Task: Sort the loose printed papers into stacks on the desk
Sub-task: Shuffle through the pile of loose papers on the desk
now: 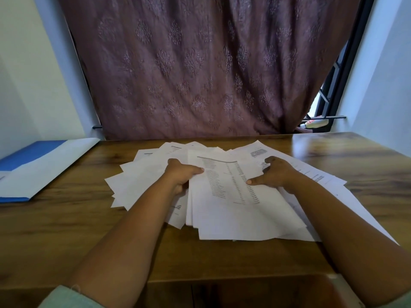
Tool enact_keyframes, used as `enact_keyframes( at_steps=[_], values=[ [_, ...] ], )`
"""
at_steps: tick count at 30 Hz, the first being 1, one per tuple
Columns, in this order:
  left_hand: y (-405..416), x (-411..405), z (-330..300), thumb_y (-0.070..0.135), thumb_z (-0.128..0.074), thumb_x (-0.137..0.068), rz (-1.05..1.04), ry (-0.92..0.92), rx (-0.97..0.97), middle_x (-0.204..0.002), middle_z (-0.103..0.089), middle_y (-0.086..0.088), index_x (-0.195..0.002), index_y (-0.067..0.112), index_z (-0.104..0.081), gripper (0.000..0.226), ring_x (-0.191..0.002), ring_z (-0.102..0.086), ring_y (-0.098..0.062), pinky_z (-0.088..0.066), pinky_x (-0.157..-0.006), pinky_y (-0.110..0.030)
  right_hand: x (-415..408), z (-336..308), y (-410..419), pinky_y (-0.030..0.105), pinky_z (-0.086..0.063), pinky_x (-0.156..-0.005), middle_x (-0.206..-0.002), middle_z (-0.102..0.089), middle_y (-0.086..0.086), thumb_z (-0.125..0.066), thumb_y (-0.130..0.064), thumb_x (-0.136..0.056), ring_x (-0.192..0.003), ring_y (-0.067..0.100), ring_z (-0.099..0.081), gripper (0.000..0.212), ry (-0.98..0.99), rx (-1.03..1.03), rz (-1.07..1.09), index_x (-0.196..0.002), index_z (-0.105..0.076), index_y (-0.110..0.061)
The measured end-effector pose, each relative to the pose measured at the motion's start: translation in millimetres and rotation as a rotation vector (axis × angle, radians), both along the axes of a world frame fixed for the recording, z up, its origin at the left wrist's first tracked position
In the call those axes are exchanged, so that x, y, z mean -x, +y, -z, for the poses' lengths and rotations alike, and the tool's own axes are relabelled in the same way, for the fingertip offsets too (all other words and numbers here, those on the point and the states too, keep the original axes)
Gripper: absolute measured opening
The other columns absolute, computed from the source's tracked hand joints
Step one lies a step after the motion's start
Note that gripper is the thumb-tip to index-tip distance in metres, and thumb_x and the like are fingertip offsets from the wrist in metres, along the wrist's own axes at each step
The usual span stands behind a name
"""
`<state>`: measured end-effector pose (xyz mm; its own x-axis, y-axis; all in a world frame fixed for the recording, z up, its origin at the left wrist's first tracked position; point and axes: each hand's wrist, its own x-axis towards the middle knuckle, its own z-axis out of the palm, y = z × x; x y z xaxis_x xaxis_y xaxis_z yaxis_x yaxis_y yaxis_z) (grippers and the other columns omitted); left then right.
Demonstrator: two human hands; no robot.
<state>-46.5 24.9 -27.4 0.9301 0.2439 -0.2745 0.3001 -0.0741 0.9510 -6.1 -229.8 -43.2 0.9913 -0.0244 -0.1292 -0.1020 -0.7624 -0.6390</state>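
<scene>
A patterned maroon curtain fills the upper frame behind a wooden desk. At the left edge a blue-and-white folder is seen lying flat. At mid-frame the loose papers are fanned untidily. The top sheet, printed with columns, is pinched at its left edge by the left hand and at its right edge by the right hand, thumbs laid on top. Its long axis runs away from the viewer, equally near both hands; no sorted stack is formed yet.
</scene>
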Motion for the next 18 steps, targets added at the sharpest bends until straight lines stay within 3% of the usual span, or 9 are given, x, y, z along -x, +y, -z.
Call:
enact_keyframes(
  at_steps=[2,3,5,7,9,11,14,16,18],
  values=[
    [-4,2,-1,0.006,-0.081,-0.077,0.004,-0.009,-0.016,-0.124,-0.054,-0.011,-0.138,0.015,-0.03,0.079,-0.085,-0.062,-0.025,-0.054,-0.049,-0.031,-2,2,-2,0.04,-0.053,-0.085,-0.136,-0.056,0.0,-0.089,-0.029,-0.065,-0.112,0.024,-0.06,0.083,0.066,-0.262,-0.056,-0.136,-0.047,-0.025],
    [-6,1,0,0.009,-0.083,-0.076,-0.012,-0.009,-0.095,-0.136,-0.047,-0.012,-0.143,0.017,-0.027,0.087,-0.095,-0.061,-0.028,-0.054,-0.054,-0.031,0,2,-1,0.037,-0.054,-0.08,-0.131,-0.061,0.0,-0.086,-0.023,-0.071,-0.105,0.021,-0.063,0.069,0.085,-0.305,-0.114,-0.131,-0.053,-0.026],
    [-10,-2,1,0.016,-0.087,-0.071,-0.078,-0.006,-0.331,-0.149,-0.029,-0.012,-0.149,0.02,-0.02,0.102,-0.121,-0.05,-0.033,-0.052,-0.07,-0.033,1,2,0,0.039,-0.054,-0.083,-0.129,-0.063,0.0,-0.078,-0.018,-0.08,-0.104,0.021,-0.063,0.056,0.075,-0.338,-0.164,-0.131,-0.056,-0.026],
    [-12,-2,2,0.017,-0.088,-0.071,-0.131,-0.009,-0.386,-0.149,-0.026,-0.012,-0.149,0.02,-0.02,0.104,-0.127,-0.045,-0.033,-0.05,-0.075,-0.033,2,2,1,0.045,-0.052,-0.093,-0.133,-0.06,0.0,-0.073,-0.02,-0.086,-0.111,0.024,-0.062,0.054,0.023,-0.341,-0.148,-0.136,-0.052,-0.023],
    [-9,-2,2,0.007,-0.082,-0.076,-0.123,-0.079,-0.199,-0.144,-0.038,-0.009,-0.148,0.017,-0.024,0.093,-0.114,-0.052,-0.028,-0.049,-0.065,-0.03,2,0,1,0.042,-0.051,-0.094,-0.138,-0.056,0.0,-0.067,-0.025,-0.091,-0.119,0.026,-0.058,0.055,-0.087,-0.297,-0.116,-0.141,-0.044,-0.023],
    [-4,-4,4,0.002,-0.072,-0.085,-0.054,-0.202,-0.04,-0.134,-0.054,-0.001,-0.143,0.013,-0.039,0.067,-0.093,-0.058,-0.015,-0.049,-0.06,-0.024,1,-1,1,0.043,-0.047,-0.099,-0.146,-0.047,0.002,-0.063,-0.037,-0.092,-0.128,0.028,-0.05,0.06,-0.175,-0.164,-0.089,-0.144,-0.035,-0.028],
    [4,-5,0,0.009,-0.06,-0.096,0.024,-0.329,-0.033,-0.123,-0.066,0.001,-0.123,0.014,-0.061,0.027,-0.087,-0.063,-0.006,-0.05,-0.061,-0.018,0,1,-1,0.05,-0.035,-0.111,-0.158,-0.025,0.003,-0.063,-0.061,-0.081,-0.141,0.031,-0.032,0.079,-0.158,-0.012,-0.03,-0.148,-0.028,-0.036],
    [8,-5,-3,0.013,-0.056,-0.099,0.05,-0.353,0.034,-0.117,-0.069,0.003,-0.118,0.016,-0.063,0.021,-0.091,-0.067,-0.011,-0.053,-0.065,-0.021,5,2,2,0.041,-0.041,-0.103,-0.149,-0.035,-0.003,-0.066,-0.062,-0.079,-0.134,0.023,-0.041,0.084,-0.136,-0.092,-0.08,-0.149,-0.028,-0.034],
    [16,-7,-4,0.015,-0.055,-0.1,0.09,-0.348,0.195,-0.117,-0.071,-0.004,-0.115,0.017,-0.065,0.018,-0.099,-0.07,-0.02,-0.058,-0.072,-0.03,8,4,5,0.037,-0.047,-0.096,-0.136,-0.052,-0.011,-0.076,-0.061,-0.067,-0.123,0.017,-0.053,0.098,-0.11,-0.33,-0.164,-0.147,-0.029,-0.031]
  ],
)
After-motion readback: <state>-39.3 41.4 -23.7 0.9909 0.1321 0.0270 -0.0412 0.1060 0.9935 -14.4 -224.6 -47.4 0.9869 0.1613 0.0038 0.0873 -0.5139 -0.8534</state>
